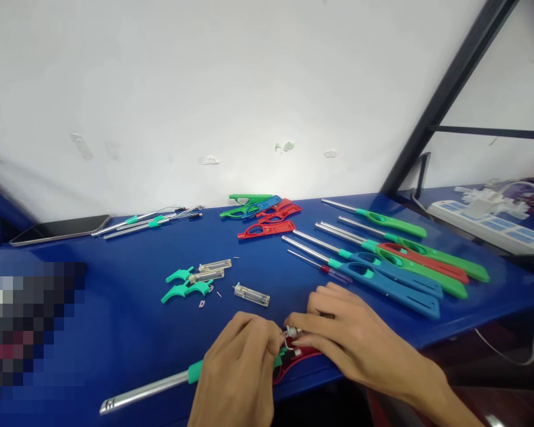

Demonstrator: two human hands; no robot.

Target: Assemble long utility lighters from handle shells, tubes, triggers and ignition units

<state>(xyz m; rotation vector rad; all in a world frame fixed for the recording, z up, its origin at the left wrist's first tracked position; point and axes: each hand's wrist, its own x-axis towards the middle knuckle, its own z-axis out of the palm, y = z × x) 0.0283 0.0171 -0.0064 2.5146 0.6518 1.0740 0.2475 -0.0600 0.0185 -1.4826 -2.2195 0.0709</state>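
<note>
A long-nosed gas lighter lies open at the front edge, with a metal tube [145, 392], a green collar [194, 372] and a red half-shell [285, 372]. My left hand [240, 367] is closed over its middle, fingertips pinched beside a thin white tube [288, 344]; what they grip is hidden. Between thumb and fingers, my right hand [347, 329] holds a small fuel tank by its white valve end [292, 331], above the red shell. Most of that tank is covered by my fingers. Another clear fuel tank [251, 295] lies just beyond my left hand.
Several lighters [382, 284] lie at right, beside a screwdriver [323, 268]. Loose shells [267, 228] sit near the wall. Green triggers [178, 290], more tanks [211, 267] and tiny screws are left of centre. Tube assemblies [146, 222] and a phone [60, 229] lie far left.
</note>
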